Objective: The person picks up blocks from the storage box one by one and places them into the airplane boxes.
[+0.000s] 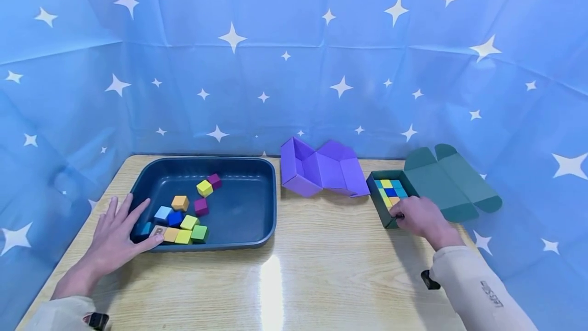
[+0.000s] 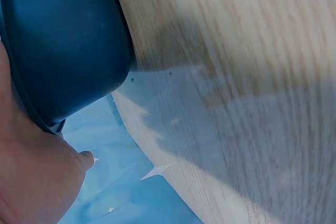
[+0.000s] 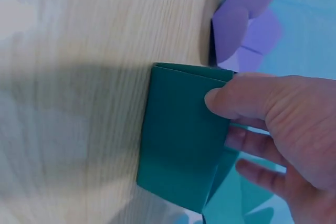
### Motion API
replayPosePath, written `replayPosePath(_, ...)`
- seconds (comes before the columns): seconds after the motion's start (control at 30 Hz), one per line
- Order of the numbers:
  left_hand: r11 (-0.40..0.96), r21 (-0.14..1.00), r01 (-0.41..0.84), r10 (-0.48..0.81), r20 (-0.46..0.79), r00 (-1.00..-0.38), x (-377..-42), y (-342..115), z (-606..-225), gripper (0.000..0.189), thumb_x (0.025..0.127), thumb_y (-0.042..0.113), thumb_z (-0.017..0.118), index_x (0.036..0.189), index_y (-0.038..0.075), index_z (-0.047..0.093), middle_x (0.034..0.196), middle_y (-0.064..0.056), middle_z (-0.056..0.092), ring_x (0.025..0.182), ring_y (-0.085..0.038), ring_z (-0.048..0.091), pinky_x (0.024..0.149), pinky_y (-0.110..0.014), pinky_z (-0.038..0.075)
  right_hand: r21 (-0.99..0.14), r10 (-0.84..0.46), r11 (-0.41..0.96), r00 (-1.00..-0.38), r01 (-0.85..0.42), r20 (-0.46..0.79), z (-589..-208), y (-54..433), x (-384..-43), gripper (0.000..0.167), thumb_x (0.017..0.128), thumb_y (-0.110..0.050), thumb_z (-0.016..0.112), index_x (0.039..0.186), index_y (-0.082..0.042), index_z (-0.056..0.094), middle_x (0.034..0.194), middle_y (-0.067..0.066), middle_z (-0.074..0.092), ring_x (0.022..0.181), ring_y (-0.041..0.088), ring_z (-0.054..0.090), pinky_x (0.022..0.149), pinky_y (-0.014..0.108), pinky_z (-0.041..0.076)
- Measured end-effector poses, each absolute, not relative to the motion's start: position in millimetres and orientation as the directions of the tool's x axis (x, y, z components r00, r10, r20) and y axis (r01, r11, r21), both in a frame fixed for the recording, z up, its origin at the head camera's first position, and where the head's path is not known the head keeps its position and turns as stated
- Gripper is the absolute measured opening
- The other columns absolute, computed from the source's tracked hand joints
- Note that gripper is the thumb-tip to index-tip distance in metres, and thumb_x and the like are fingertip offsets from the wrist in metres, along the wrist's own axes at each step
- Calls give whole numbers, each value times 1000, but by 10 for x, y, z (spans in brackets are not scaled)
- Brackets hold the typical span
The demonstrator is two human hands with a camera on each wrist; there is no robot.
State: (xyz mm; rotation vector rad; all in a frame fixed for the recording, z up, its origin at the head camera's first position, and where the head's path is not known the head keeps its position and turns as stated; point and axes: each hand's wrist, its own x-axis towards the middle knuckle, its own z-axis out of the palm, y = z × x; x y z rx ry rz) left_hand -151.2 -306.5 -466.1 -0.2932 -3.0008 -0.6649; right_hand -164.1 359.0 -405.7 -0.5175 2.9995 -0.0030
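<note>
The right wrist view alone clearly shows the right hand (image 3: 294,124) pinching the green cardboard box (image 3: 178,135) by its wall, thumb outside. Only the head view shows the coloured cubes (image 1: 391,192) packed inside. One lettered wooden cube (image 1: 158,231), seemingly "R", lies in the navy tray (image 1: 239,203); the left hand (image 1: 110,239) spreads its fingers over the rim. The sleeve (image 1: 475,280) lettering is hard to read.

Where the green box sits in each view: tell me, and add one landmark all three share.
Head: the green box stands open at right, the right hand at its near end.
Left wrist: not in it; the dark blue tray shows at upper left.
Right wrist: near the centre, its outer wall facing the camera, the thumb on it.
Shared landmark: the wooden tabletop, in all three.
</note>
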Motion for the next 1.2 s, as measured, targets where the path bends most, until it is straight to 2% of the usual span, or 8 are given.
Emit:
replayPosePath(0.2,887,418,198,174,97,-980,-1510,-3051,-4667,100,82,58,68,157,14,18,162,-26,-5,146,-44,-26,109,-73,-17,-15,-322,946,-936,-323,-141,-4039,3645,-1876,36,83,1,64,61,-20,43,62,-8,32,59,13,36,57,29,26)
replayPosePath(0.33,886,420,195,172,93,-981,-1510,-3035,-4659,100,82,59,67,157,14,18,162,-26,-5,146,-44,-26,109,-74,-16,-13,-326,945,-935,-327,-140,-4038,3671,-1989,40,84,0,64,61,-19,38,63,-7,24,57,13,35,56,28,25)
replayPosePath(0.47,888,418,193,170,93,-981,-1514,-3026,-4648,99,83,58,67,157,14,18,162,-26,-5,146,-45,-24,109,-74,-15,-24,-342,940,-932,-341,-118,-4027,3672,-2055,46,84,3,63,61,-19,29,65,-7,14,55,11,28,55,27,21)
replayPosePath(0.63,887,419,195,170,96,-981,-1505,-3020,-4635,98,83,58,66,157,14,18,162,-26,-4,146,-47,-22,109,-74,-15,-42,-334,943,-935,-332,-120,-4024,3660,-2104,48,84,4,62,62,-19,26,66,-7,12,55,11,21,55,26,18)
replayPosePath(0.8,886,420,196,170,98,-981,-1499,-3022,-4630,98,83,58,66,157,14,19,162,-26,-4,146,-47,-22,109,-74,-15,-30,-316,949,-936,-315,-153,-4046,3666,-2154,46,85,1,63,61,-19,30,63,-7,17,54,12,30,55,26,23)
replayPosePath(1.0,887,421,190,168,90,-982,-1495,-3024,-4626,98,83,59,66,157,15,18,162,-26,-4,146,-47,-22,109,-75,-14,-28,-306,952,-937,-305,-168,-4057,3671,-2183,45,86,-1,63,61,-19,31,63,-6,18,55,13,33,56,27,25)
replayPosePath(1.17,890,419,182,160,86,-983,-1494,-3023,-4620,98,83,59,66,157,14,19,162,-26,-4,146,-47,-23,109,-74,-15,-5,-314,948,-933,-318,-174,-4034,3657,-2201,32,86,-1,64,64,-16,46,63,-4,31,61,16,41,59,30,31)
replayPosePath(1.2,890,419,183,161,88,-983,-1494,-3023,-4619,98,83,59,66,157,14,19,162,-26,-4,146,-47,-23,109,-74,-16,1,-312,948,-934,-317,-172,-4018,3647,-2199,26,86,-1,64,67,-15,53,64,-4,40,64,16,45,60,31,36)
